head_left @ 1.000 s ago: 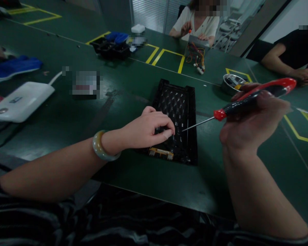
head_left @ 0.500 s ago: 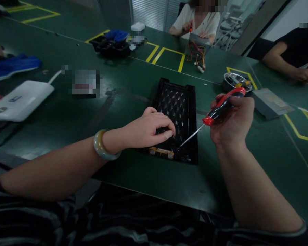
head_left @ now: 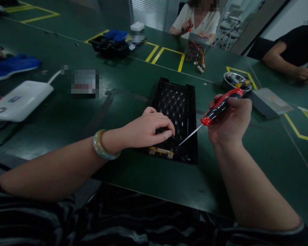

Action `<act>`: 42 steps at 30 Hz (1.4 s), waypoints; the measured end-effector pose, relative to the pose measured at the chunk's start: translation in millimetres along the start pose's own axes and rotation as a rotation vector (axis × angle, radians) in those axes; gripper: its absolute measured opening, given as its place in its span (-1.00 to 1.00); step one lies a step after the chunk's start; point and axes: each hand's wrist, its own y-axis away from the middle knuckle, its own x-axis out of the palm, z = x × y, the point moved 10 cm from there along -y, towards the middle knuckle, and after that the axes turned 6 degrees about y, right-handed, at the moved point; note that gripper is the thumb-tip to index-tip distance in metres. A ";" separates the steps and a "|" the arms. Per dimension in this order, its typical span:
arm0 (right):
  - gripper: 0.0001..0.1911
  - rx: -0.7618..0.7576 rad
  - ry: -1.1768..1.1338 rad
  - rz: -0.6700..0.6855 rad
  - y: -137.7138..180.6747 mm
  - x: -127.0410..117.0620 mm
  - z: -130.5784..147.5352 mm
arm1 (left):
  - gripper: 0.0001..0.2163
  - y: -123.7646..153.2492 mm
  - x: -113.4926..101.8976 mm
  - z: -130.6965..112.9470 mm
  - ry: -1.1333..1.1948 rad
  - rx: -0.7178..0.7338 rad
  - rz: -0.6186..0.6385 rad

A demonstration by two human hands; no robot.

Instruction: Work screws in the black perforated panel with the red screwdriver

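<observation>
A black plastic housing point(head_left: 181, 99) with a grid of ribs lies flat on the green table, a small tan connector point(head_left: 161, 152) at its near edge. My left hand point(head_left: 146, 130) rests on the housing's near left part, fingers curled and pinched on something I cannot make out. My right hand point(head_left: 229, 119) grips a red and black screwdriver point(head_left: 217, 110). Its thin shaft slants down to the left, and the tip touches the housing close to my left fingertips.
A metal bowl point(head_left: 234, 81) and a grey flat box point(head_left: 269, 101) sit right of the housing. A white device point(head_left: 17, 100) lies far left, a black tray point(head_left: 110, 46) and loose wires point(head_left: 196, 54) farther back. Two other people sit across the table.
My right hand came down and left from a raised position. The screwdriver swung from nearly level to slanting, and its tip reached the housing. My left hand stayed put.
</observation>
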 end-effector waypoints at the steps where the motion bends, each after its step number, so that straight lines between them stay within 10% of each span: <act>1: -0.73 -0.006 -0.003 0.005 -0.2 0.5 0.8 | -0.83 0.0 -0.1 -0.1 -0.002 0.002 -0.001; 31: -0.75 -0.050 -0.030 0.084 1.7 12.1 9.2 | -0.83 0.6 3.3 -3.4 -0.005 0.030 0.025; 42: -0.75 -0.157 0.012 0.120 2.8 16.1 21.9 | -0.80 7.5 21.8 -19.3 0.007 0.178 0.218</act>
